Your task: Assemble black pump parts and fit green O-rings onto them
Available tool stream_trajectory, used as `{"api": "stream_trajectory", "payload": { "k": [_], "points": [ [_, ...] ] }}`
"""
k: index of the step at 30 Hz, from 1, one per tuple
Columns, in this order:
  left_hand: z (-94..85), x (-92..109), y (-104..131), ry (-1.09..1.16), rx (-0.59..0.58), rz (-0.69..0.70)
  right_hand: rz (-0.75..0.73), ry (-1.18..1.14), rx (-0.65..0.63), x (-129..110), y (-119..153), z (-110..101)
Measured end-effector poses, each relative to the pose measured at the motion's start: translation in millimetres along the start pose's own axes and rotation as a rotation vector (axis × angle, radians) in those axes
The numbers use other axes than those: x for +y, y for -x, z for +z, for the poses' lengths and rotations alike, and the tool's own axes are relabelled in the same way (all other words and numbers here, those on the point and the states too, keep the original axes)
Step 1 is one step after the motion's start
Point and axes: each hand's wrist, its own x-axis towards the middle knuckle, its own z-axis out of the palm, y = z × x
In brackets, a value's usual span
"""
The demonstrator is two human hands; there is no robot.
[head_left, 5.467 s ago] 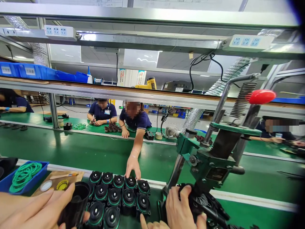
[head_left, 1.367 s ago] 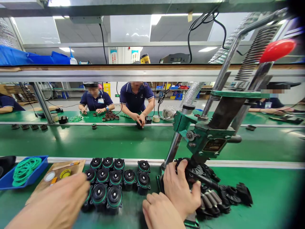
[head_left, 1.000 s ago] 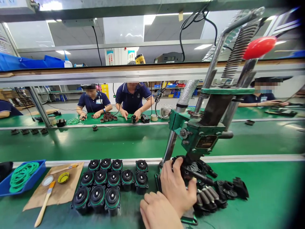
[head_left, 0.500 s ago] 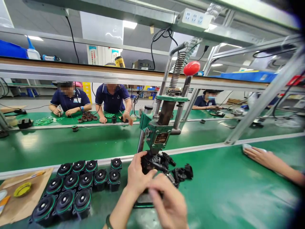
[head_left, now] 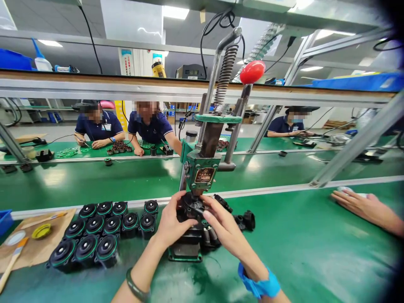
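Note:
A round black plastic part point(head_left: 193, 204) sits under the ram of a green hand press point(head_left: 203, 168) with a red ball handle point(head_left: 252, 72). My left hand point(head_left: 173, 221) grips the part's left side, thumb in front, a dark bangle on the wrist. On the right side of the same part, my right hand point(head_left: 222, 221) holds it with fingers and thumb; a blue band point(head_left: 259, 283) is round that wrist. The press base point(head_left: 185, 252) shows below the hands. More black plastic parts point(head_left: 245, 221) lie behind and right of my right hand.
Rows of black housings with green rings point(head_left: 86, 248) stand at left, beside brown paper point(head_left: 34, 248) with brushes and a yellow lid point(head_left: 41, 231). Another person's hand point(head_left: 368, 207) rests on the green table at right. People point(head_left: 97, 126) sit across the bench.
My right hand has moved from in front of the press up to the part's right side. The view has shifted, and the press base and blue wristband now show. Across the bench, one person's arm reaches behind the press.

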Motion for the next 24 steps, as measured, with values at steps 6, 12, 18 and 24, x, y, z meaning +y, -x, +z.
{"api": "stream_trajectory", "payload": {
  "k": [6,12,18,24],
  "points": [
    [5.3,0,3,0.005,0.025,-0.044,-0.371,-0.207,0.607,-69,-90,-67],
    [4.5,2,2,0.013,-0.073,0.049,-0.304,-0.378,0.200,-155,-204,-119],
    [3.5,3,2,0.113,-0.084,0.051,-0.040,-0.344,0.176,-181,-228,-111],
    [2.6,2,1,0.109,-0.092,0.012,-0.286,-0.500,0.290,-188,-189,-98]
  ]
}}
